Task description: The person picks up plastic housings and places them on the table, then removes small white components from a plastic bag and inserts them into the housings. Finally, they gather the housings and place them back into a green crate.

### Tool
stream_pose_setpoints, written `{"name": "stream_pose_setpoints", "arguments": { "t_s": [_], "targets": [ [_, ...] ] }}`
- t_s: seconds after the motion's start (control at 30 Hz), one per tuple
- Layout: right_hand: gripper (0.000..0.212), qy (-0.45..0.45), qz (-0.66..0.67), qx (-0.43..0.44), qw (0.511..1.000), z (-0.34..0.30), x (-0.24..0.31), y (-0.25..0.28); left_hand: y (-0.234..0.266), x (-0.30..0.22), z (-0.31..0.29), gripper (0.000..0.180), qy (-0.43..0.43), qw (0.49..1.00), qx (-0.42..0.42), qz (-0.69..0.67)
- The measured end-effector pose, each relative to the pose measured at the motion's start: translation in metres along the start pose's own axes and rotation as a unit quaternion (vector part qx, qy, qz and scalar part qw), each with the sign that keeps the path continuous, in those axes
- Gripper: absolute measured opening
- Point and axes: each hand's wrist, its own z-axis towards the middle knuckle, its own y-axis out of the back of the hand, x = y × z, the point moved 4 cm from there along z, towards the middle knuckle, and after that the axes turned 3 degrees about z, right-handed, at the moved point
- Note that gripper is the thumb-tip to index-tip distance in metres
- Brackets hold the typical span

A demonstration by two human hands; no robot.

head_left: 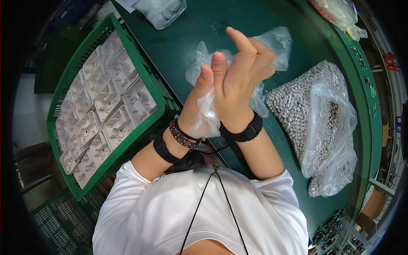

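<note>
My two hands are close together over the green table, with a crumpled clear plastic bag [205, 115] caught between them. On the left, my left hand [196, 102] has its thumb up, and bunched film hangs out along its palm; its other fingers are hidden. My right hand [240, 70] leans against it, index finger crooked and the other fingers curled, pressing on the bag. More of the film spreads beyond both hands and past the right knuckles. Bands circle both wrists.
A green plastic crate [159, 100] at the left holds several light grey moulded parts [121, 123]. To the right lies a clear bag full of small grey pieces [293, 100]. Another clear bag [161, 12] sits at the far edge of the green table [314, 46], and a further bag [340, 15] is far right.
</note>
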Motion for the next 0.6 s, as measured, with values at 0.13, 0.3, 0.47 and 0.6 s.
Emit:
{"name": "stream_pose_setpoints", "arguments": {
  "t_s": [0.13,0.3,0.47,0.6],
  "targets": [
    [0.029,-0.101,0.096,0.038,0.990,-0.006,-0.006,-0.002,0.008,0.004,0.009,0.041,0.027,0.999,-0.011,-0.027],
    [0.034,-0.209,0.287,0.053,0.933,-0.023,-0.016,-0.012,0.020,-0.012,0.021,0.032,0.028,0.998,0.002,-0.048],
    [0.030,-0.011,-0.033,0.003,0.999,-0.007,-0.002,-0.001,0.037,-0.014,0.025,0.030,0.006,1.000,0.002,0.018],
    [0.023,0.039,0.065,0.058,0.995,-0.006,-0.011,-0.005,0.007,-0.004,0.022,0.029,0.043,0.997,-0.023,-0.062]
  ]
}}
